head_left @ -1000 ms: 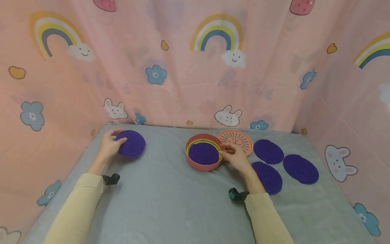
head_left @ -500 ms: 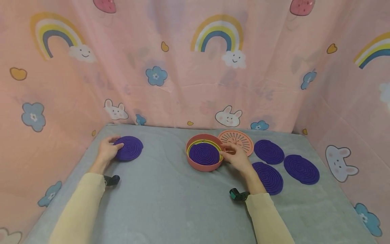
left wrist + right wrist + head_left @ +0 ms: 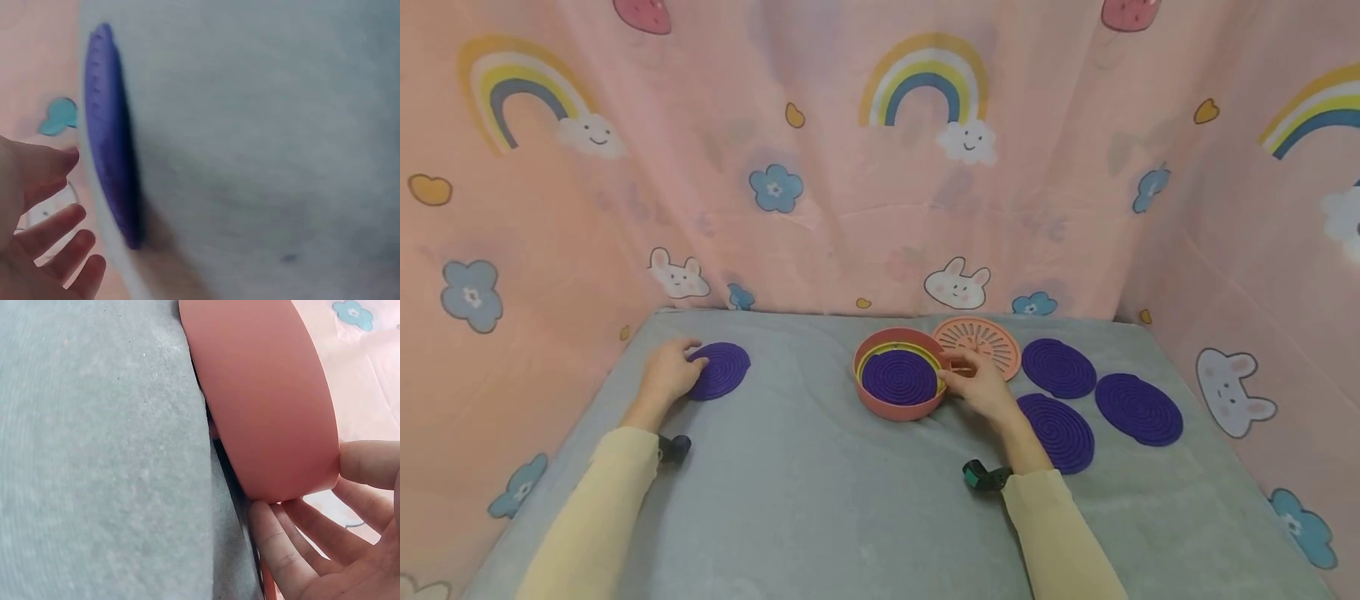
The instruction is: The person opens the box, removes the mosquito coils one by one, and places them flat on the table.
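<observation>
I see the left hand (image 3: 668,371), fingers spread just beside a purple spiral coil (image 3: 722,372), well left of the coral round box (image 3: 900,412); the right hand (image 3: 983,387) pinches that box's rim, where a tug could tip it.

Grey cloth (image 3: 820,500): spread beneath the left hand (image 3: 666,372) and the right hand (image 3: 982,389).
Pink curtain (image 3: 835,258): behind both hands, wrapping to either side.
White rabbit (image 3: 679,279): printed on the curtain, beyond the left hand.
Rainbow (image 3: 925,71): printed well above the right hand.
Blue flower (image 3: 1033,305): low print beyond the right hand, to its right.
</observation>
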Demonstrator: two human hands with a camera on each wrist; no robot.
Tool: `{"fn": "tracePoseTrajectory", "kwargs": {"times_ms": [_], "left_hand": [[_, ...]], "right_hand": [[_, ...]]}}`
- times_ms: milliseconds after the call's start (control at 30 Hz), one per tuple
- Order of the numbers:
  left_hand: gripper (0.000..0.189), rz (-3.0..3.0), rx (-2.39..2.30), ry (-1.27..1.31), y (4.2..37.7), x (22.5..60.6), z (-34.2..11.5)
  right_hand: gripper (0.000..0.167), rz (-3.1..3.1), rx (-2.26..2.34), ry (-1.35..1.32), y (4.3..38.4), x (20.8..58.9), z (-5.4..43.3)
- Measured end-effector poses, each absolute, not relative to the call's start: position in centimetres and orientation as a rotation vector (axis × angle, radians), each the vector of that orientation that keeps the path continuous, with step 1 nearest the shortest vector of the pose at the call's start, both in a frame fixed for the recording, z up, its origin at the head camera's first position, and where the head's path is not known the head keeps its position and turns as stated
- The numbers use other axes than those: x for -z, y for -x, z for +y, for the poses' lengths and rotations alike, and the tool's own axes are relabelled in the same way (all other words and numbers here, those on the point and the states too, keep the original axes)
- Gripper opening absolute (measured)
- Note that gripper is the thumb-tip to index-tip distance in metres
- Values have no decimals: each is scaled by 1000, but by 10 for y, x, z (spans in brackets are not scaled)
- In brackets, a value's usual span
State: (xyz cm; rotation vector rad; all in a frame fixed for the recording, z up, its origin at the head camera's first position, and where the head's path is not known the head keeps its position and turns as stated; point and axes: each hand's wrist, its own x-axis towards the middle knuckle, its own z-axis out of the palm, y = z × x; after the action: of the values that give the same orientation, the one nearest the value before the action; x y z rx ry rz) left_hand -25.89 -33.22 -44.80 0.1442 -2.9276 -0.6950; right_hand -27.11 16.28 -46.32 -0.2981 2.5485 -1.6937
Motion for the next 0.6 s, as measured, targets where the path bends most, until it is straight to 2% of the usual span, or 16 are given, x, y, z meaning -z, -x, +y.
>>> {"fn": "tracePoseTrajectory", "kwargs": {"times_ms": [300,600], "left_hand": [[36,-2831,802,1,259,419,-302],[27,-2666,983,165,262,409,-254]], "right_hand": [[39,2557,1674,284,274,465,163],[39,2549,1677,272,271,464,162]]}}
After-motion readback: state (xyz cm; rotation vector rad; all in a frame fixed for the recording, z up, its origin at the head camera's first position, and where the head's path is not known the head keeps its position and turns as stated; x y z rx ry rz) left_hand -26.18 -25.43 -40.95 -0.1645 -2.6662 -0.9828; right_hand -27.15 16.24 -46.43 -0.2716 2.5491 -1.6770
